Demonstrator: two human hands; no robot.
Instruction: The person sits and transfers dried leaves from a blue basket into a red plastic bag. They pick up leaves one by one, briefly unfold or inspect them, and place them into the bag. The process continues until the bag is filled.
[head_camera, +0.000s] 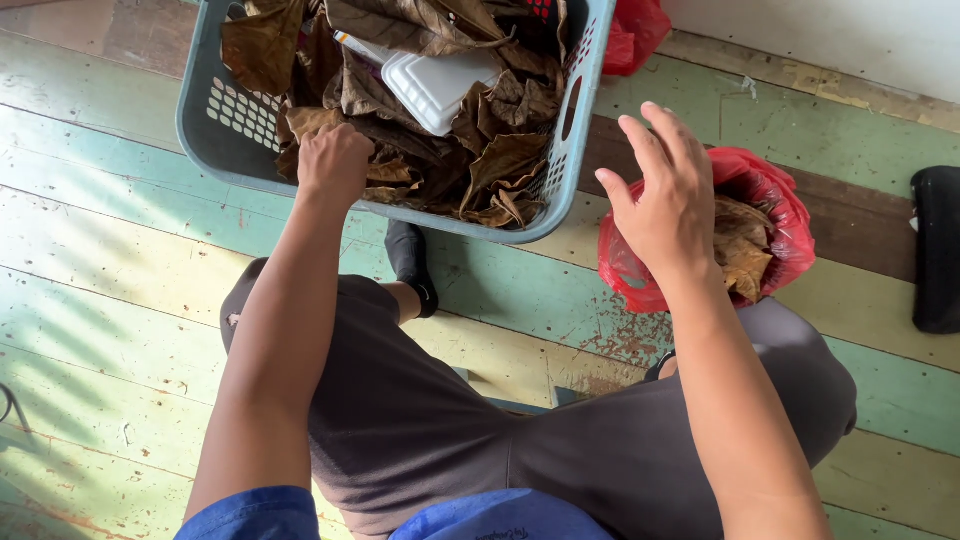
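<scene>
Left hand (333, 163): inside the grey basket (215, 125), fingers clamped on dry brown leaves (500, 160)
Right hand (668, 195): right of basket, above red bag (770, 190), fingers apart, empty
Risk: brittle leaves crumbling, spilling onto floor (120, 300) between basket and bag; bag mouth slack, likely miss

Single head-worn view, close range, facing steeply down over the person's own knees onto the painted plank floor (120, 300) and the laundry basket (215, 130) ahead.
</scene>
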